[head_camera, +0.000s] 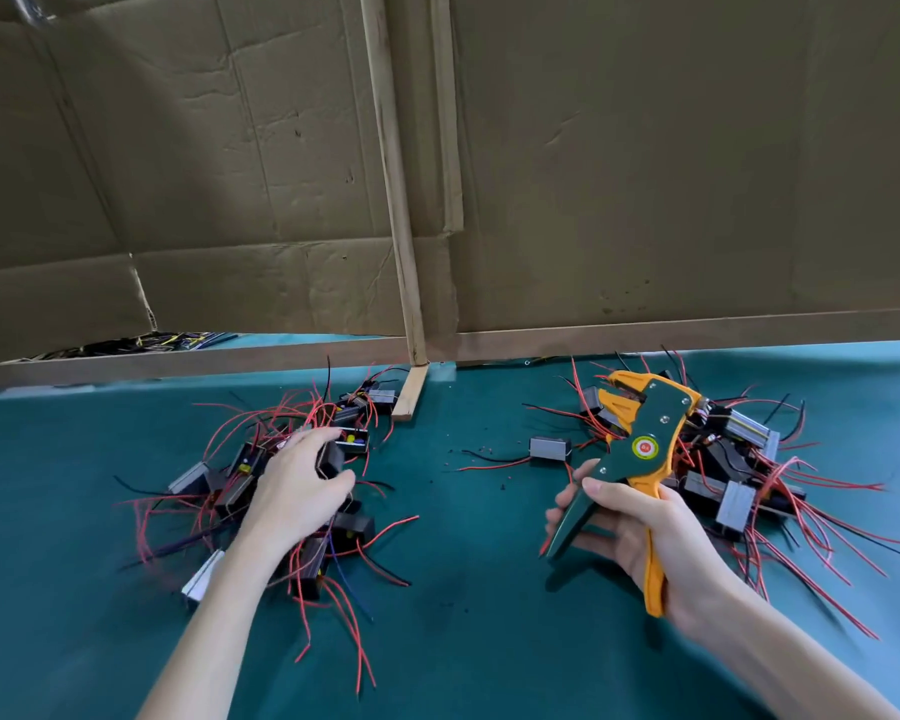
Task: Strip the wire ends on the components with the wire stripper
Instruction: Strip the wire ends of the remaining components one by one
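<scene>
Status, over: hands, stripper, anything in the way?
Left hand grips a black component in the left pile. Right hand holds the wire stripper, jaws empty. Nothing blocking between them.

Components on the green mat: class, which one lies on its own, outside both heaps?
The grey component beside the head of the wire stripper, alone on the mat; every other one sits tangled among neighbours.

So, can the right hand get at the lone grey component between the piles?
Likely yes for reach: the lone grey component lies on bare mat just ahead of the right hand, nothing between. But that hand grips the wire stripper.
</scene>
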Available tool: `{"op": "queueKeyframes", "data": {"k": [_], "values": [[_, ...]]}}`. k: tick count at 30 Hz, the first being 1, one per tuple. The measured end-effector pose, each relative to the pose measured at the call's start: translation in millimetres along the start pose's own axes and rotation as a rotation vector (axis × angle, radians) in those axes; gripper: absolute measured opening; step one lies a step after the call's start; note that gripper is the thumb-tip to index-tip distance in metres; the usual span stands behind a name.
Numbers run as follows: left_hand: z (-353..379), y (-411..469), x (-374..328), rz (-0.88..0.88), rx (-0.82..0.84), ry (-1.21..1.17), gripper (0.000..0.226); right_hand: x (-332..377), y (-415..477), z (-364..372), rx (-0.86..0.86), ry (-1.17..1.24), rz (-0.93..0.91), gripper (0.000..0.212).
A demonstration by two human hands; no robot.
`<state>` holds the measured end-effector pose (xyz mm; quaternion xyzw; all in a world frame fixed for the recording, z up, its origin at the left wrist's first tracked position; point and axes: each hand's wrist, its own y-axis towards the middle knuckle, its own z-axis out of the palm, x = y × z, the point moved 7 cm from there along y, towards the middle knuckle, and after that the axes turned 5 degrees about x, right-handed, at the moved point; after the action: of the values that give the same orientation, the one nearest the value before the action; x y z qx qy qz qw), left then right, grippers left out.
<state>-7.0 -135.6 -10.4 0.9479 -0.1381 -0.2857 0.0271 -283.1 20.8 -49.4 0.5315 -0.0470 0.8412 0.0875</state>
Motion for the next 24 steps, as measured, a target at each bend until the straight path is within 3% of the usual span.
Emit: {"op": "queueKeyframes", "data": {"k": [4,6,7,10,13,16,19,21,24], "values": [[-34,2,17,0.009,-0.18,-0.334,0.046,1,0,-2,-0.009,0.007,-0.004,0.036],[-44,3,32,-0.096,-0.265,-0.27,0.043,1,1,-2,-0.013,0.011,-0.005,0.035],[-43,4,42,-0.195,-0.23,-0.144,0.048,1,1,-2,-0.014,0.011,-0.006,0.035],[-17,2,69,-0.464,0.096,0.132,0.067,0,0,-2,-0.012,0.008,-0.004,0.036],[-6,5,61,-0.383,0.197,0.24,0.06,-1,0,0,-0.007,-0.001,0.008,0.038],[-4,9,45,-0.371,0.22,0.186,0.063,-1,0,1,0.004,-0.004,0.01,0.039],[-18,13,22,-0.44,-0.002,0.443,0.071,-2,0,1,0.002,-0.001,0.016,0.037],[-21,27,-14,-0.277,-0.178,0.558,0.065,-2,0,0,-0.004,0.001,0.018,0.035],[5,73,-48,-0.04,-0.05,0.506,0.049,-2,0,1,-0.007,-0.002,0.018,0.033]]}}
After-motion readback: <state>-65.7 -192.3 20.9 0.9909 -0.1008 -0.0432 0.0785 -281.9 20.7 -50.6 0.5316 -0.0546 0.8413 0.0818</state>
